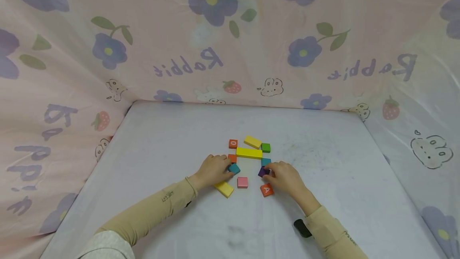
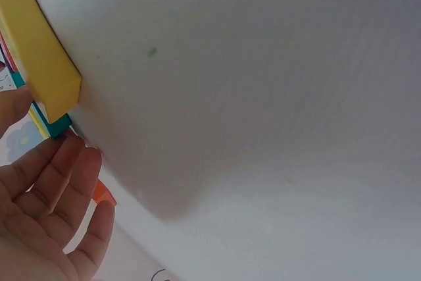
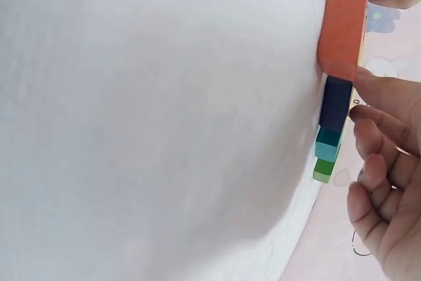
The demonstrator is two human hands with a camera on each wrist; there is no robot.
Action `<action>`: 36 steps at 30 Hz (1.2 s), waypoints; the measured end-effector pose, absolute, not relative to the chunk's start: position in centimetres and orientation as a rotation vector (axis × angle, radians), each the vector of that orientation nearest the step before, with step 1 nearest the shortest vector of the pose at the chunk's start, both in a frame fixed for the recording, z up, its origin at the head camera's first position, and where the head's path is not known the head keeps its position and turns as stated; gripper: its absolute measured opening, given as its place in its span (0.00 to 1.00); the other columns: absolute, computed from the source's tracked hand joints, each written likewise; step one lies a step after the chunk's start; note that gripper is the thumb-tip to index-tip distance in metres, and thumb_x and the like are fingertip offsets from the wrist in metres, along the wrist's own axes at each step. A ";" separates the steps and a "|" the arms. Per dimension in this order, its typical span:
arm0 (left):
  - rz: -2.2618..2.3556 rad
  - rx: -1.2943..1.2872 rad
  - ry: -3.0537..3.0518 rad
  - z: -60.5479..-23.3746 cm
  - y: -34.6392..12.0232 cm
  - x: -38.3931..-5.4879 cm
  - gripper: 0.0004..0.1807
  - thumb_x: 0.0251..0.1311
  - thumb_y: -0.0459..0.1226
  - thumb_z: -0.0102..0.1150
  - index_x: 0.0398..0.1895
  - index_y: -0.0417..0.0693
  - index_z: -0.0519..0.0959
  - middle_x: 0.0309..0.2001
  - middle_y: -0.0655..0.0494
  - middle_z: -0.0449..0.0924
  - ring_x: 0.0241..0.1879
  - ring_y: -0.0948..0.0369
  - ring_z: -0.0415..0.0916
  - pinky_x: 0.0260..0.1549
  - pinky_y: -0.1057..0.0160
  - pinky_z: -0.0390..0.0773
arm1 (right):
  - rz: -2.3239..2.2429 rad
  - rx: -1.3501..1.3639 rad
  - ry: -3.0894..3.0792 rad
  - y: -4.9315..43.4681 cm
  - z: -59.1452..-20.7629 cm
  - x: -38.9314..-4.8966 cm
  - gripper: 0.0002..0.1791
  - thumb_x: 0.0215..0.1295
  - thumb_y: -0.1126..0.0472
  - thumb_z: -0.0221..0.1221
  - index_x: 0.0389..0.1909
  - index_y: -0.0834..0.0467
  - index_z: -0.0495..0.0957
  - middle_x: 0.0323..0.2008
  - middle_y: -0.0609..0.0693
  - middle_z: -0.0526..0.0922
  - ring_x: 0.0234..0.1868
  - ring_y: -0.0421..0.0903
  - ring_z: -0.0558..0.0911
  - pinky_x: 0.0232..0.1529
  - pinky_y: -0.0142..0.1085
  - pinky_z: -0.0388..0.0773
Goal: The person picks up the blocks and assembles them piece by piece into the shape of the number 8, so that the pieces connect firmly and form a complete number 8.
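In the head view my left hand [image 1: 214, 170] pinches a teal block [image 1: 234, 169], thumb on the near side and fingers on the far side. An orange block [image 1: 232, 158] sits right at those fingertips. My right hand [image 1: 286, 177] holds a dark purple block [image 1: 264, 172] between thumb and index finger, beside another teal block [image 1: 266, 162]. A long yellow block [image 1: 249, 153] lies across just beyond both hands. Part of the left hand's teal block [image 2: 60, 126] shows behind a yellow block [image 2: 43, 51] in the left wrist view.
Nearer the body lie a pink block [image 1: 242, 182], an orange letter block [image 1: 267, 190] and a yellow block [image 1: 224, 189]. Farther out are an orange block [image 1: 233, 144], a yellow one [image 1: 252, 142] and a green one [image 1: 266, 148]. Patterned cloth [image 1: 248, 63] walls the white table [image 1: 179, 127].
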State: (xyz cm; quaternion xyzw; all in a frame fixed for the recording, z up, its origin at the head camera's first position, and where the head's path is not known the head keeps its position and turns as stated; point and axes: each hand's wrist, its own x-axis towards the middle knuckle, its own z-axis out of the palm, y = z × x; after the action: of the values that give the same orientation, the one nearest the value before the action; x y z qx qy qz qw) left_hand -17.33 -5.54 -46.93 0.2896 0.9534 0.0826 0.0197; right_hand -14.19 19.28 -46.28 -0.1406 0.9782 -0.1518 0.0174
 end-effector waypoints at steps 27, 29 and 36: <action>0.288 0.871 2.935 -47.2 -5.7 -17.5 0.18 0.55 0.52 0.60 0.41 0.49 0.80 0.32 0.60 0.78 0.27 0.65 0.69 0.30 0.66 0.70 | -0.492 -0.429 3.037 19.2 -46.2 -14.0 0.16 0.53 0.53 0.66 0.40 0.57 0.82 0.16 0.42 0.69 0.21 0.39 0.65 0.23 0.30 0.61; 0.318 0.857 2.923 -47.0 -5.7 -17.5 0.18 0.55 0.51 0.61 0.41 0.48 0.79 0.31 0.60 0.77 0.27 0.65 0.69 0.29 0.67 0.69 | -0.505 -0.434 3.033 19.1 -46.1 -14.0 0.16 0.53 0.53 0.66 0.40 0.56 0.82 0.16 0.42 0.70 0.21 0.39 0.65 0.23 0.29 0.61; 0.355 0.850 2.911 -46.9 -5.6 -17.5 0.18 0.56 0.51 0.60 0.40 0.47 0.79 0.29 0.60 0.75 0.26 0.65 0.67 0.27 0.69 0.68 | -0.546 -0.429 2.989 18.6 -45.6 -13.7 0.14 0.53 0.53 0.66 0.39 0.55 0.82 0.17 0.40 0.71 0.22 0.38 0.66 0.24 0.29 0.64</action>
State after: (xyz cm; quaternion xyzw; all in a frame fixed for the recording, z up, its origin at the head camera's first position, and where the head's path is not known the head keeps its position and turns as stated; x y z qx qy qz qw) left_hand -17.53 -5.59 -46.87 0.2780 0.9525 0.1162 0.0443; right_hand -13.74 18.56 -45.60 -0.1396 0.9734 -0.1779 0.0364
